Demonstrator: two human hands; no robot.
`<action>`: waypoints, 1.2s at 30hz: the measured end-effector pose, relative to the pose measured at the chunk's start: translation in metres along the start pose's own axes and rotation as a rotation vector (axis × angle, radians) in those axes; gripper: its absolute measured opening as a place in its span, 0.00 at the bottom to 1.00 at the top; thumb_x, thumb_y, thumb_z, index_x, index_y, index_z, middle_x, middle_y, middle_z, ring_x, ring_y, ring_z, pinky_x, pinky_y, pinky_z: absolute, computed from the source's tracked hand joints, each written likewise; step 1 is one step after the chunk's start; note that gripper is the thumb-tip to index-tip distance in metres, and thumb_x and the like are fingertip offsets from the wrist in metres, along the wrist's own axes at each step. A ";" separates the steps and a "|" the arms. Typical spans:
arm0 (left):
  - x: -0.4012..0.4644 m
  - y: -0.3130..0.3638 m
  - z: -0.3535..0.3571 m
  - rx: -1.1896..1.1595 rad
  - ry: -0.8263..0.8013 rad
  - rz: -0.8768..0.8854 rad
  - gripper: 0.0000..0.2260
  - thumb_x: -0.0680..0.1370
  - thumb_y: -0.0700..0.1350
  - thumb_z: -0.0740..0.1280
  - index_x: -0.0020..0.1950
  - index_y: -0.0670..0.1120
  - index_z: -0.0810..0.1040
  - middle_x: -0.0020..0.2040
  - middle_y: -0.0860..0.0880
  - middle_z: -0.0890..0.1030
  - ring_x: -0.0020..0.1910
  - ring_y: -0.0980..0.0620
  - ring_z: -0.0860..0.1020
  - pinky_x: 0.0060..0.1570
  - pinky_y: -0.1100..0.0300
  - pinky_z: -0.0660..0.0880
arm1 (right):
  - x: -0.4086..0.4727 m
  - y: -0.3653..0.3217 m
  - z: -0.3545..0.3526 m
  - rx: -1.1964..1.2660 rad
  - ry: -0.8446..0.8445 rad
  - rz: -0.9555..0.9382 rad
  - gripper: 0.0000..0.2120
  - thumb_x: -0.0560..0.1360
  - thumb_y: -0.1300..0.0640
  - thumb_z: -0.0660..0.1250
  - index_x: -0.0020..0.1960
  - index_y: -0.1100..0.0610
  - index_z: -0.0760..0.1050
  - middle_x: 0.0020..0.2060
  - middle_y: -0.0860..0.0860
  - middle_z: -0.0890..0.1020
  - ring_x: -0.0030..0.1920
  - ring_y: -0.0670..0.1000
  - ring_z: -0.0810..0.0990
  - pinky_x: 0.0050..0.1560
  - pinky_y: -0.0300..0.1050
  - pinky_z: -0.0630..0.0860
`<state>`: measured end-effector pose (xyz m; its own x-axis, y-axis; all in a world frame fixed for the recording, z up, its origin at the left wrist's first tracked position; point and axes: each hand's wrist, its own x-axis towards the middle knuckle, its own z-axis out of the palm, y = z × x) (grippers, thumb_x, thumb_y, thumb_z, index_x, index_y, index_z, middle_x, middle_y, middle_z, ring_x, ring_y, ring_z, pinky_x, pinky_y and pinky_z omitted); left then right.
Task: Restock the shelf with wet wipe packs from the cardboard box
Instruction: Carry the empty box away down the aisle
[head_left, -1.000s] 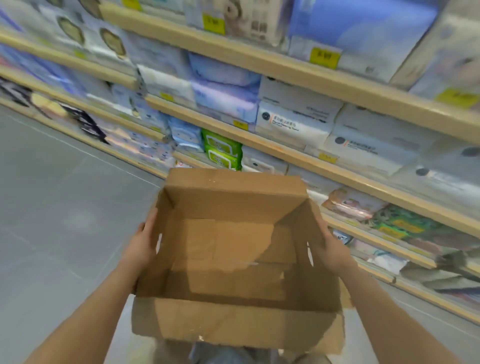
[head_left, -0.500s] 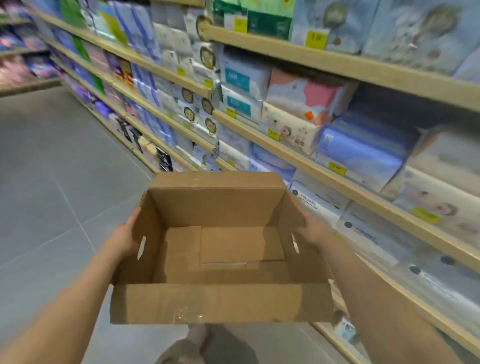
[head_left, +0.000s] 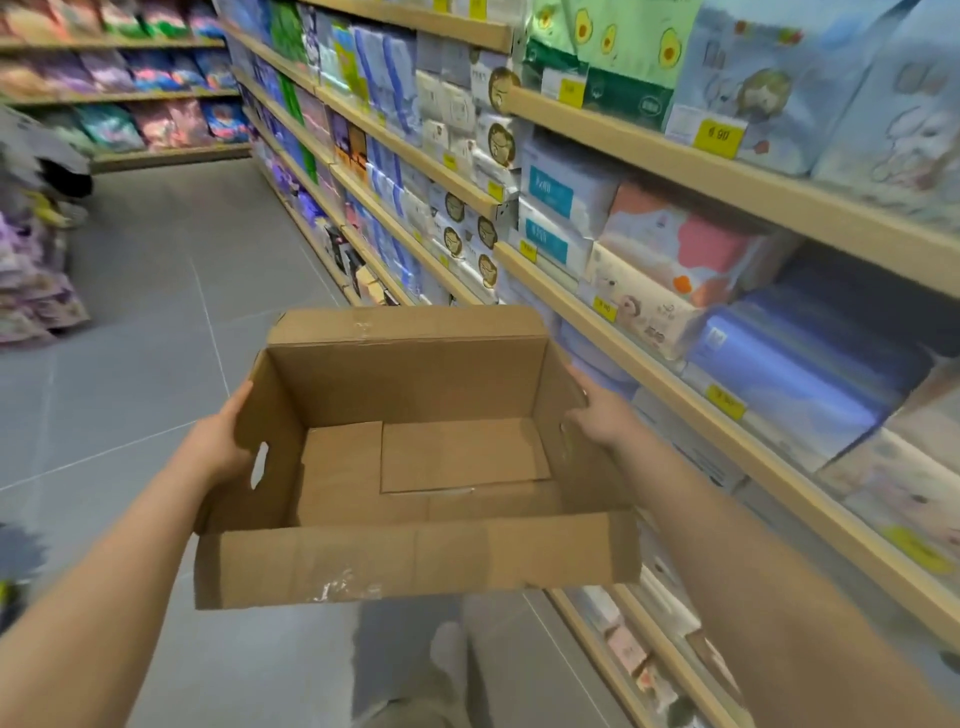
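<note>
Grey floor tiles (head_left: 156, 322) fill the aisle from nine o'clock down to six, pale seams running across them. Up at ten o'clock a far shelf unit (head_left: 119, 96) carries pink, purple and green bags, blurred beyond reading. All along the side from twelve o'clock round to four o'clock runs the long shelf (head_left: 727, 171) with light wooden edges, its tiers packed with soft packs (head_left: 644, 275) in blue, white, pink and green, and yellow price tags (head_left: 718, 136) clipped to the edges. At eight o'clock a low display of purple goods (head_left: 31, 291) sits at the frame's margin.

Dead centre, held up over the floor, is the cardboard box (head_left: 415, 561), open at the top, nothing but its own bottom flaps showing inside, a scrap of clear tape on the near wall. Each side wall has a cut-out handle slot.

Left hand (head_left: 221, 441) at nine o'clock of the box: palm flat against the outside of the side wall, thumb lying along the upper edge, fingers hidden behind the cardboard, so how they curl I cannot tell. Right hand (head_left: 602, 421) at three o'clock: fingers wrapped over the top edge of the side wall, gripping it, forearm stretching back toward five o'clock. Both bare forearms reach in from the lower corners. Below the box, at six o'clock, a leg and a shoe (head_left: 449, 649) show, blurred.
</note>
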<state>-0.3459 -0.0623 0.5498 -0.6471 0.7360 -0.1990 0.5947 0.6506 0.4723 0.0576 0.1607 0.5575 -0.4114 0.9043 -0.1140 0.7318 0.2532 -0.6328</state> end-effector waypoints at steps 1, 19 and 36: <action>0.009 0.000 0.001 -0.016 0.000 -0.012 0.38 0.76 0.33 0.63 0.76 0.58 0.48 0.58 0.37 0.74 0.46 0.40 0.75 0.46 0.47 0.74 | 0.015 -0.003 0.002 -0.014 0.000 -0.002 0.34 0.76 0.61 0.65 0.76 0.48 0.54 0.71 0.50 0.67 0.64 0.56 0.74 0.51 0.42 0.72; 0.211 -0.012 -0.038 -0.147 0.168 -0.198 0.36 0.77 0.34 0.63 0.76 0.58 0.48 0.65 0.38 0.72 0.56 0.35 0.75 0.54 0.41 0.75 | 0.310 -0.129 0.061 0.044 -0.149 -0.153 0.33 0.77 0.65 0.61 0.76 0.45 0.54 0.72 0.51 0.66 0.68 0.56 0.69 0.56 0.44 0.70; 0.510 -0.014 -0.110 -0.186 0.270 -0.359 0.36 0.77 0.32 0.62 0.76 0.58 0.51 0.67 0.39 0.71 0.58 0.36 0.74 0.52 0.46 0.75 | 0.653 -0.258 0.146 0.033 -0.229 -0.224 0.32 0.77 0.63 0.59 0.76 0.44 0.54 0.71 0.49 0.68 0.62 0.55 0.75 0.48 0.41 0.69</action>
<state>-0.7363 0.2833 0.5358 -0.9111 0.3802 -0.1590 0.2316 0.7916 0.5654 -0.4796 0.6360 0.5343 -0.6747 0.7255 -0.1361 0.5926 0.4224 -0.6859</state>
